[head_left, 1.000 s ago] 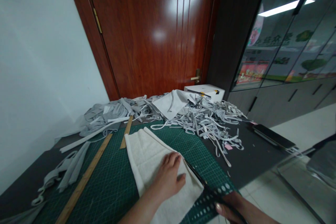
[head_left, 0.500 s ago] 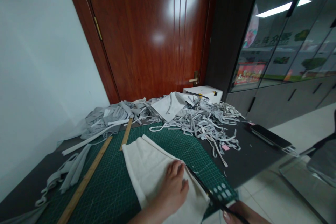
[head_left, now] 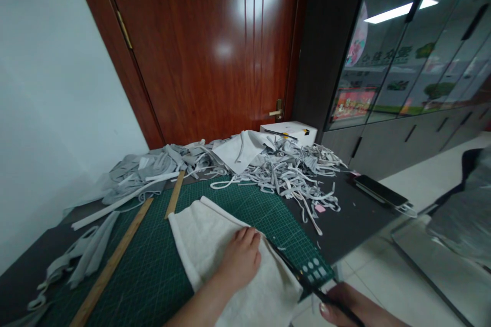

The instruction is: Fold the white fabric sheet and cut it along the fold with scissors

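Observation:
A cream cloth (head_left: 215, 245) lies folded on the green cutting mat (head_left: 138, 271), its near part running out of view at the bottom. My left hand (head_left: 240, 255) presses on it near the right edge, with the fingers bent and close together. In my right hand (head_left: 341, 304), at the lower right, are black-handled scissors (head_left: 303, 278). Their blades lie along the cloth's right edge, pointing away from me, just right of my left fingers. Part of the blades is hard to make out against the dark mat. The right fingers are partly out of view.
Two wooden strips (head_left: 115, 258) lie left of the cloth. Grey fabric scraps (head_left: 284, 168) heap along the back, with a white box (head_left: 307, 133) behind. A dark phone-like slab (head_left: 379, 191) rests by the right table edge. A chair (head_left: 464, 214) stands beyond.
The whole view has shifted slightly, so things sit further left. My left fingers have drawn closer together, with the thumb nearer them. The scissors remain at the cloth's right edge.

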`<action>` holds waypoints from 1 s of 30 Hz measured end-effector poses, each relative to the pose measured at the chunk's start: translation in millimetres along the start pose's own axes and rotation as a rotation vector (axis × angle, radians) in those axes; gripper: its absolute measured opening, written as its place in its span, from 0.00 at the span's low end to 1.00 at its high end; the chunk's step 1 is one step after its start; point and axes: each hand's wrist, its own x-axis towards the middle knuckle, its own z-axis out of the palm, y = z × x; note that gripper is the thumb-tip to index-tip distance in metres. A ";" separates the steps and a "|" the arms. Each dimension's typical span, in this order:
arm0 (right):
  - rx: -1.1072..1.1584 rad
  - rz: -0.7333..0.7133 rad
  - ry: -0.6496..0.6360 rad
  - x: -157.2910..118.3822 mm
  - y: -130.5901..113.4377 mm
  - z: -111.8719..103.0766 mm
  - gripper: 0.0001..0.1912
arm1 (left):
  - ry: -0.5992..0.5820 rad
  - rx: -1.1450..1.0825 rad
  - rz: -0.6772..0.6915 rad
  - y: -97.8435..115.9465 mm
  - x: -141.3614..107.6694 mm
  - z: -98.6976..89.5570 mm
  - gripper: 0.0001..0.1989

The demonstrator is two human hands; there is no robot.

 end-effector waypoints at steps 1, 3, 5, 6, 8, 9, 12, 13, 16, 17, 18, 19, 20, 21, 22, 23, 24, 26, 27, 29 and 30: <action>0.029 0.022 -0.005 -0.8 -3.2 1.5 0.37 | -0.003 0.003 -0.003 0.6 0.0 -0.5 0.20; 0.071 0.052 -0.014 -2.7 -11.4 5.0 0.37 | -0.008 -0.003 -0.011 1.2 0.3 -1.4 0.21; 0.093 0.062 -0.017 -4.1 -19.7 8.3 0.37 | -0.005 -0.012 -0.022 0.9 0.7 -1.7 0.21; 0.100 0.059 -0.018 -4.5 -23.1 9.6 0.37 | -0.003 -0.017 -0.027 0.8 0.8 -1.7 0.21; 0.107 0.049 -0.018 -4.4 -27.5 11.2 0.36 | -0.002 -0.031 -0.034 0.7 0.9 -1.8 0.21; 0.110 0.046 -0.019 -3.9 -28.7 11.5 0.35 | -0.001 -0.041 -0.039 0.8 0.9 -2.2 0.21; 0.107 0.052 -0.023 -1.9 -30.2 11.2 0.35 | 0.001 -0.063 -0.052 1.3 1.0 -4.5 0.20; 0.104 0.059 -0.021 -1.3 -30.5 11.0 0.35 | 0.003 -0.067 -0.054 1.5 1.0 -5.5 0.20; 0.097 0.078 -0.012 -0.4 -31.9 11.6 0.36 | 0.003 -0.073 -0.057 1.5 0.8 -7.3 0.20; 0.097 0.079 -0.007 -0.4 -32.5 12.2 0.36 | 0.003 -0.075 -0.056 1.4 0.7 -7.4 0.20; 0.100 0.080 -0.004 -0.5 -33.0 12.7 0.36 | 0.003 -0.075 -0.053 1.2 0.7 -7.2 0.20; 0.102 0.081 -0.002 -0.7 -33.4 13.2 0.36 | 0.002 -0.075 -0.051 0.9 0.6 -6.7 0.20; 0.101 0.082 0.000 -0.9 -33.7 13.7 0.37 | 0.003 -0.075 -0.049 0.7 0.5 -5.9 0.20; 0.099 0.086 -0.003 -1.1 -34.0 13.9 0.37 | 0.006 -0.077 -0.048 0.3 0.4 -5.1 0.20; 0.095 0.091 -0.007 -1.2 -34.2 14.0 0.37 | 0.009 -0.081 -0.048 0.0 0.4 -4.2 0.21; 0.092 0.096 -0.009 -1.2 -34.4 13.9 0.37 | 0.011 -0.086 -0.049 -0.3 0.5 -3.4 0.21; 0.088 0.100 -0.011 -1.2 -34.4 13.7 0.37 | 0.014 -0.092 -0.050 -0.6 0.5 -2.7 0.21; 0.081 0.094 -0.015 -0.9 -34.0 13.1 0.36 | 0.016 -0.100 -0.053 -1.1 0.7 -2.1 0.21; 0.078 0.087 -0.014 -0.7 -33.5 12.9 0.35 | 0.016 -0.102 -0.056 -1.2 0.8 -2.1 0.21; 0.072 0.071 -0.009 -0.3 -31.9 12.6 0.34 | 0.013 -0.105 -0.062 -1.4 0.9 -2.8 0.20; 0.071 0.065 -0.005 -0.3 -31.0 12.6 0.34 | 0.012 -0.108 -0.065 -1.4 0.9 -3.3 0.20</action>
